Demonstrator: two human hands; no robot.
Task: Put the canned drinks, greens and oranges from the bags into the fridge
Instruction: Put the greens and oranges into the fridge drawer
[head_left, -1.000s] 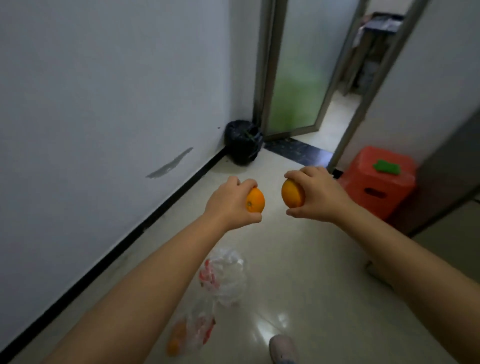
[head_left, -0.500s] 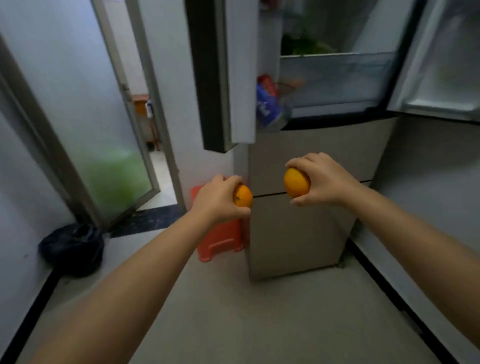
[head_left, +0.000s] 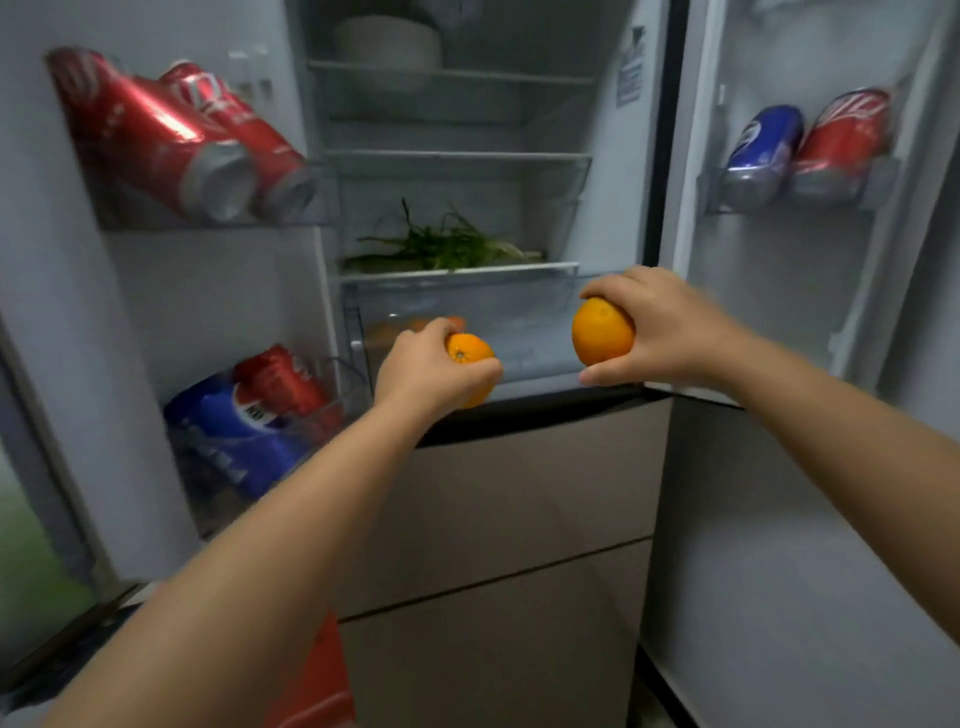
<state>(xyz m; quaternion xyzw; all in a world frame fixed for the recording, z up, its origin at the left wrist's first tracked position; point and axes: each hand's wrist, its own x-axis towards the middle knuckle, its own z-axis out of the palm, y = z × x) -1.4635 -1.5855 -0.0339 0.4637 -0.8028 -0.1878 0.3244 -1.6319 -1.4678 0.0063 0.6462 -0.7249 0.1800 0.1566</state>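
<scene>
My left hand (head_left: 426, 374) grips a small orange (head_left: 467, 351) in front of the fridge's clear crisper drawer (head_left: 519, 312). My right hand (head_left: 660, 332) grips a larger orange (head_left: 600, 332) at the drawer's right end. Orange fruit shows dimly inside the drawer behind my left hand. Greens (head_left: 441, 247) lie on the shelf just above it. Both fridge doors stand open. Red cans (head_left: 171, 135) lean in the left door's upper bin, blue and red cans (head_left: 260, 405) fill its lower bin. A blue can (head_left: 761, 150) and a red can (head_left: 836, 140) stand in the right door bin.
A white bowl (head_left: 389, 47) sits on the fridge's top shelf. Below the open compartment are two closed beige drawers (head_left: 493, 519). A red stool (head_left: 317, 686) stands low on the floor beside my left forearm. A frosted glass door (head_left: 26, 545) is at the far left.
The view has swung from the floor and bags up to the open fridge. Both hands, each still holding its orange, have come close to the crisper drawer.
</scene>
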